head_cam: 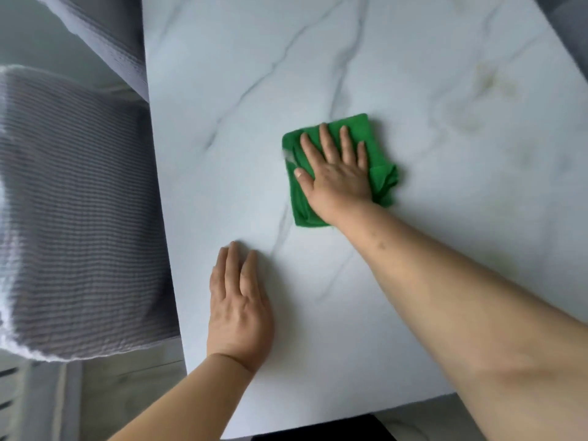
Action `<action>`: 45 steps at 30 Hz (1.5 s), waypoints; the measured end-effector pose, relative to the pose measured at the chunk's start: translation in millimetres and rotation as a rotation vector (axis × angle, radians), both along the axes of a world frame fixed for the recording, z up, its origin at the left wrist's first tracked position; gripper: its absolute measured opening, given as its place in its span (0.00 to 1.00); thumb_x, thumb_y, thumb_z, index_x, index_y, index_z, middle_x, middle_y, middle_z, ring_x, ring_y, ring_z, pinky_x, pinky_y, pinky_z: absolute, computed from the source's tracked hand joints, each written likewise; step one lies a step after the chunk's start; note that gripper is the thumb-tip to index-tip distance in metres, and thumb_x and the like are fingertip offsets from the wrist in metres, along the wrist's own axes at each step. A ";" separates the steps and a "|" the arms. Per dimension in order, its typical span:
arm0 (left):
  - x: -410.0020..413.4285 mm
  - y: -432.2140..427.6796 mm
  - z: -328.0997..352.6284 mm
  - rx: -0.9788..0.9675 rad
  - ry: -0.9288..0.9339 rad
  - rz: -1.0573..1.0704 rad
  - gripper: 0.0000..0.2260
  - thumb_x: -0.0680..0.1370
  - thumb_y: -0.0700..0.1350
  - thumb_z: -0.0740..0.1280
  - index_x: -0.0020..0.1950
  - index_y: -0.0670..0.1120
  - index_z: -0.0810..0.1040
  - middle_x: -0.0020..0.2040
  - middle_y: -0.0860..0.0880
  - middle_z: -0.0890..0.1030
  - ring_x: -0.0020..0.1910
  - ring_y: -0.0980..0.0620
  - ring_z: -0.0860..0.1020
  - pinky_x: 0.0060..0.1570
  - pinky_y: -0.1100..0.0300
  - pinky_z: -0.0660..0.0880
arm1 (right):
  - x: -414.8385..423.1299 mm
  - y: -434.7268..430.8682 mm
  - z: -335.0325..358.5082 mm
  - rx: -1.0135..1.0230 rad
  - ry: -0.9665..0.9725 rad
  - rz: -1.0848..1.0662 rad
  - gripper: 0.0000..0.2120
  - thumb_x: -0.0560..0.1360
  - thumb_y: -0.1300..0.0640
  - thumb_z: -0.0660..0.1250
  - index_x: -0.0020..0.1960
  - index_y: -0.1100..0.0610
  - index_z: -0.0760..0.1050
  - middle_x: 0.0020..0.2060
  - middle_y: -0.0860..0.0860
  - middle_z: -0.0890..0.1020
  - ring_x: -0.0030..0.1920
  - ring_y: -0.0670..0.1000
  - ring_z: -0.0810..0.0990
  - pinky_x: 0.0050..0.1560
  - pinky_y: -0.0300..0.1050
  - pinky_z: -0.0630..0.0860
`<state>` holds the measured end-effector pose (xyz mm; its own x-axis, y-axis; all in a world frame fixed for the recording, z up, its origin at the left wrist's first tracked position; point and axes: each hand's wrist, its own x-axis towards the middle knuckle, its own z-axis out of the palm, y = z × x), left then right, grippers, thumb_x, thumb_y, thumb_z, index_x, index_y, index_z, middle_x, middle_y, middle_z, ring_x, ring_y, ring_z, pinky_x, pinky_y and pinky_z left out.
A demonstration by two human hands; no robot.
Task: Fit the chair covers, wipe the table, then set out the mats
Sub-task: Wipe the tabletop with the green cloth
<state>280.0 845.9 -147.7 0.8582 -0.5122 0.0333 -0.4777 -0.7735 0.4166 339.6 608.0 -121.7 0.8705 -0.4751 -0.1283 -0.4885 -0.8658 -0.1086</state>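
Green microfibre cloth (378, 178), folded into a rough square, lies flat on the white marble-patterned table (445, 74), near the middle of the visible surface. My right hand (337, 173) presses down on it with the palm flat and all fingers straight and slightly spread; nothing is gripped, and the cloth shows around the hand on its left, far and right sides, with a bunched corner sticking out at the right. My left hand (238, 310) rests palm-down directly on the bare tabletop, closer to me and to the left of the cloth, well apart from it; its fingers are straight and held together, and it holds nothing. Grey veins run diagonally across the table, and a faint yellowish stain (490, 81) marks the far right area. Beside the table's left edge stands a chair wearing a grey ribbed chair cover (79, 218), touching or just beside the edge. A second covered chair (105, 36) sits farther along the same side.
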 end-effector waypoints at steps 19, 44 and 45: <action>-0.9 -3.8 13.1 0.068 -0.001 0.056 0.18 0.80 0.43 0.56 0.68 0.38 0.71 0.72 0.39 0.67 0.74 0.40 0.62 0.72 0.48 0.59 | 54.3 16.6 -0.3 0.065 -0.041 0.561 0.28 0.80 0.39 0.48 0.78 0.43 0.51 0.79 0.48 0.50 0.78 0.58 0.45 0.75 0.60 0.42; -68.9 8.5 51.6 -0.124 -0.173 0.606 0.20 0.74 0.27 0.56 0.64 0.39 0.71 0.72 0.38 0.64 0.71 0.41 0.60 0.71 0.64 0.51 | -100.9 -58.4 1.0 -0.041 -0.054 0.976 0.29 0.79 0.36 0.44 0.77 0.46 0.55 0.77 0.51 0.60 0.77 0.57 0.56 0.74 0.57 0.48; -79.1 17.8 58.2 -0.140 -0.198 0.641 0.20 0.74 0.27 0.56 0.64 0.39 0.71 0.72 0.39 0.64 0.71 0.42 0.60 0.72 0.64 0.51 | -78.6 -45.8 2.7 -0.032 -0.036 0.820 0.30 0.78 0.36 0.44 0.78 0.46 0.52 0.78 0.51 0.56 0.77 0.57 0.53 0.74 0.56 0.45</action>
<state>200.9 863.7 -89.5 0.9614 0.1152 0.2499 -0.0214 -0.8741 0.4854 261.0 562.2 -119.0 0.9462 0.3107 -0.0905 0.3040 -0.9492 -0.0810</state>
